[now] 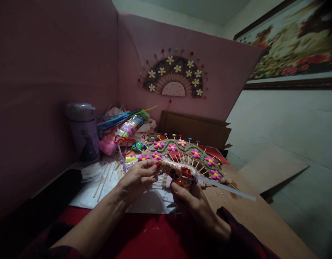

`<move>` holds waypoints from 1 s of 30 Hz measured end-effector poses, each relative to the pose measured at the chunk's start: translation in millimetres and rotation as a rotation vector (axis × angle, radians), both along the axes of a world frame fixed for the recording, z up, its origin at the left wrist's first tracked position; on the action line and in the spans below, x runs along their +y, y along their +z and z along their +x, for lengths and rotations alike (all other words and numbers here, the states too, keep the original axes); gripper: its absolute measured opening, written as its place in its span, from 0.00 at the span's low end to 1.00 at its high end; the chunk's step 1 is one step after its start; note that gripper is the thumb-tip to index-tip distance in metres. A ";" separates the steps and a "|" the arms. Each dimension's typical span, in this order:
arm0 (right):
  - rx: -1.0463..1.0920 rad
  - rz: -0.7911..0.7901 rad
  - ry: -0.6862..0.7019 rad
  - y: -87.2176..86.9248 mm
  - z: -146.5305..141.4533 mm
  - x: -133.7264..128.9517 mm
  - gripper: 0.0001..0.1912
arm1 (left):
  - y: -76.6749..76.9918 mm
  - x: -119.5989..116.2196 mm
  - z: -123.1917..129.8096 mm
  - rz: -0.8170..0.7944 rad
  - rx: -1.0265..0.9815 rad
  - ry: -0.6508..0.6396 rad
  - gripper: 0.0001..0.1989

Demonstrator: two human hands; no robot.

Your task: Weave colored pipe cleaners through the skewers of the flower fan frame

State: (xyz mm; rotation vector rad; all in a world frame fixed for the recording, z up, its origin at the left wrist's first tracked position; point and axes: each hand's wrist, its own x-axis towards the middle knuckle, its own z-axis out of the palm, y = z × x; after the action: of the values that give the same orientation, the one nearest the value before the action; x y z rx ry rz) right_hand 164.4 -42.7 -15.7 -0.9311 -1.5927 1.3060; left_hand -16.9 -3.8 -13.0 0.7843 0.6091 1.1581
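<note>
My right hand [190,201] is wrapped round the handle of a flower-patterned glue gun [179,172], whose small light glows red. A long translucent glue stick [228,187] sticks out of its back, to the right. My left hand [140,178] pinches a small red piece [157,163] at the gun's nozzle. Just behind the gun lies a fan-shaped craft [191,149] of twine and sticks, with pink flowers, a wavy green line and coloured balls along its outer edge. The gun hides part of its lower middle.
A purple tumbler [85,136] stands at the left, beside bagged clay [128,126] and pipe cleaners [114,119]. Loose sticks [103,183] lie on white paper [85,196]. Scissors [173,207] are partly under my right hand. A finished fan [177,68] hangs on the pink panel [217,72].
</note>
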 end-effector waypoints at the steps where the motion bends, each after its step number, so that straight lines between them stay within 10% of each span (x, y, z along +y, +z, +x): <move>1: -0.014 -0.007 -0.005 1.5 -1.0 -0.5 0.12 | 0.0 -0.4 0.0 0.003 0.007 0.001 0.09; 30: 0.112 -0.155 0.016 2.0 -11.3 -1.6 0.22 | 0.6 0.0 4.5 -0.023 0.082 0.038 0.10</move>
State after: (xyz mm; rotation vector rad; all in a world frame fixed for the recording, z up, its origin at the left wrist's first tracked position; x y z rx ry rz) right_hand 153.1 -44.3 -13.7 -0.9229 -1.4322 1.4833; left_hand -12.4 -3.8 -12.4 0.8069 0.7068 1.1561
